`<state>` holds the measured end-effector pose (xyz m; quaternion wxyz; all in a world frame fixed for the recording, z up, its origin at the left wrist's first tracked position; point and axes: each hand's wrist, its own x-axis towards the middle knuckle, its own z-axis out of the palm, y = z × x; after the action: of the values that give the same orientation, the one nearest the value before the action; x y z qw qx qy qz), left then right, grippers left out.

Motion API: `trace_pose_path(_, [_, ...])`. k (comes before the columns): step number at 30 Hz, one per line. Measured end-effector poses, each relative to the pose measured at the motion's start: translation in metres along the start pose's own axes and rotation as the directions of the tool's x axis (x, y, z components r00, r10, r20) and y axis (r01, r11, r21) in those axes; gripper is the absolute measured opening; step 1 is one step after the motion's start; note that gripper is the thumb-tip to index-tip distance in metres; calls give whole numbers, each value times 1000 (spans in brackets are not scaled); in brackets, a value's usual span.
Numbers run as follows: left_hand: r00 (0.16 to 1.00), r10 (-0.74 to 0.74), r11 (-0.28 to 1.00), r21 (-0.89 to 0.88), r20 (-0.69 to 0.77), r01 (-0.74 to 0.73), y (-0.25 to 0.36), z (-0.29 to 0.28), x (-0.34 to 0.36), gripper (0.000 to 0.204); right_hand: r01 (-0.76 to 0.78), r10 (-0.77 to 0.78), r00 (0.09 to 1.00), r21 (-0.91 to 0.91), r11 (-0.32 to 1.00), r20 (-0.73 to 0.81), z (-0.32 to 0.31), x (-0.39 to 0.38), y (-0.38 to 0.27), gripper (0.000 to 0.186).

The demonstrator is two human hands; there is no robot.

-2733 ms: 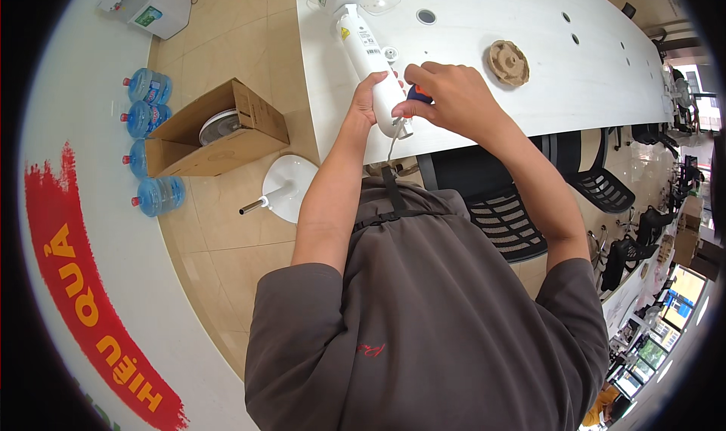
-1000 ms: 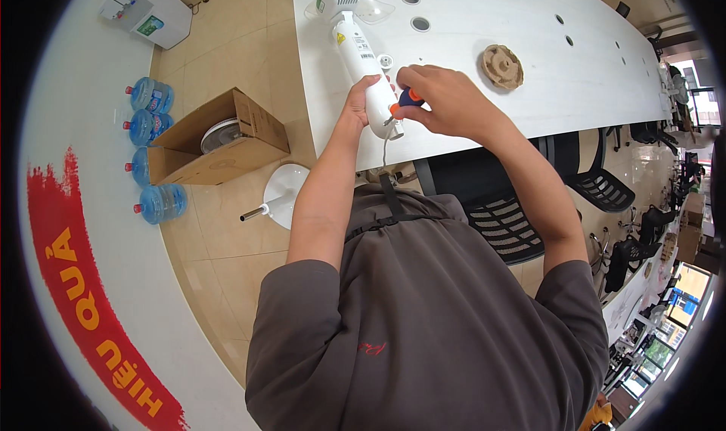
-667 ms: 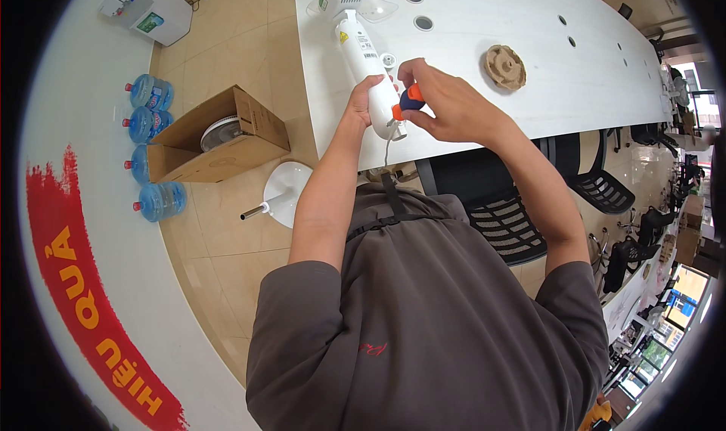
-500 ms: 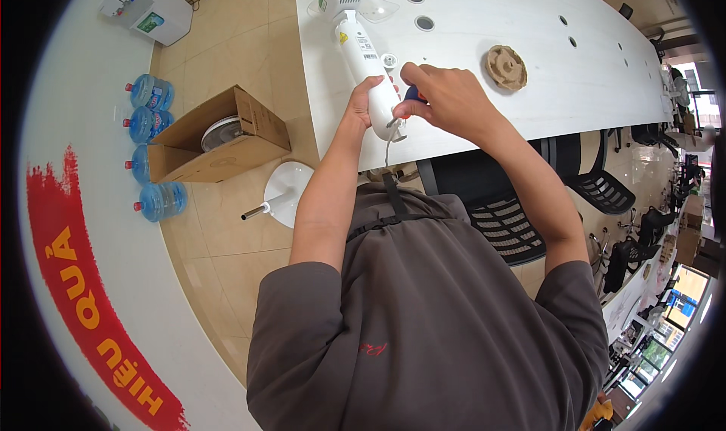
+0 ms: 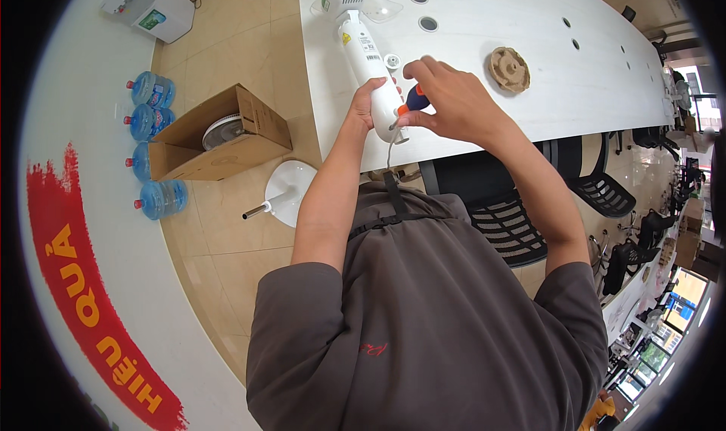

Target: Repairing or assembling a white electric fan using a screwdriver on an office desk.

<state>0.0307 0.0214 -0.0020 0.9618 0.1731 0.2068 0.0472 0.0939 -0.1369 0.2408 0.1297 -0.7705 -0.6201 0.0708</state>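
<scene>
A white electric fan [image 5: 361,41] lies along the left end of the white table, its motor head and clear blades at the far side. My left hand [image 5: 368,103] is wrapped round the lower part of its body. In my right hand [image 5: 456,102] is a screwdriver [image 5: 417,98] with a dark blue and orange handle, its shaft pointing at the near end of the fan body. Its tip is too small to make out. A grey cord [image 5: 389,156] hangs from that end toward me. Beside the fan body sits a small round white knob [image 5: 392,61].
A brown moulded pulp piece [image 5: 509,70] lies on the table [image 5: 469,45]. On the floor at left are an open cardboard box [image 5: 249,132], a white round fan base with a metal tube [image 5: 291,190] and several water bottles [image 5: 162,199]. Black mesh chairs [image 5: 503,227] line the table's near edge.
The screwdriver's handle shows more now, as my right hand's fingers have opened and shifted on it. My left hand stays on the fan body.
</scene>
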Motion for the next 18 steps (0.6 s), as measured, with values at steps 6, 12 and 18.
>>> trace_pose_path(6, [1000, 6, 999, -36, 4, -6, 2, 9, -6, 43, 32, -39, 999, 233, 972, 26, -8, 2, -4, 47])
trace_pose_path(12, [1000, 8, 1000, 15, 29, -9, 2, 3, -3, 42, 12, -12, 1000, 81, 997, 2, 1, 0, 4, 49])
trace_pose_path(18, [999, 23, 999, -36, -23, -24, 3, 11, -4, 41, 15, -40, 987, 161, 987, 154, -14, 3, -4, 53])
